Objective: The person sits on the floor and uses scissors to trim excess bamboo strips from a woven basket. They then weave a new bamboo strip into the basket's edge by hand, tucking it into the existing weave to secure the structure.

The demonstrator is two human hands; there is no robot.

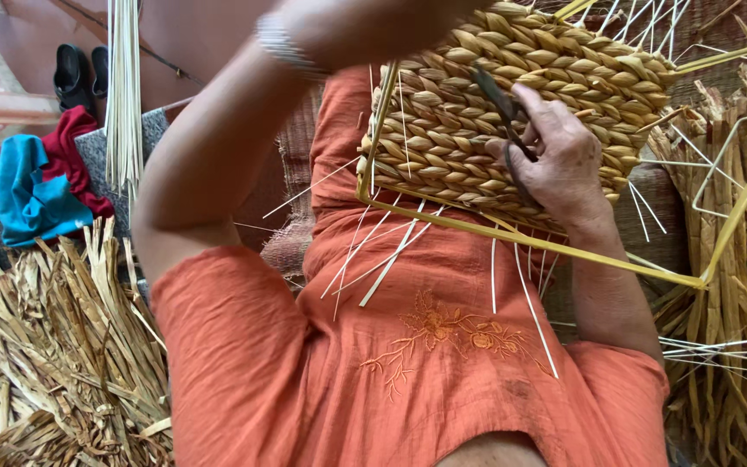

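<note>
Right hand (pixel 564 156): fingers curled shut around a dark pair of scissors (pixel 501 108), blades pointing to 11 o'clock, knuckles pressed on the face of the braided straw panel (pixel 477 95).

Panel sits at 1 o'clock in the view, above the lap, woven onto a yellow wire frame (pixel 529 240). Thin pale reed spokes (pixel 391 255) stick out of its lower edge and trail over the orange tunic (pixel 391 363).

Left hand (pixel 391 22): at 12 o'clock, blurred and cut by the top edge, against the panel's upper left corner. Cannot tell how far it is closed or whether it grips anything. Metal bracelet (pixel 280 39) on its wrist.

Outward: heap of dried flat leaves (pixel 54 346) at 8 o'clock; more of the same, with spare wire frames (pixel 728 164), at 3 to 4 o'clock. Upright bundle of pale canes (pixel 123 86) at 10 o'clock. Beside it, teal cloth (pixel 28 199) and red cloth (pixel 71 151), touching. Black sandals (pixel 79 73) at 11 o'clock, near a wooden frame (pixel 2 104).
</note>
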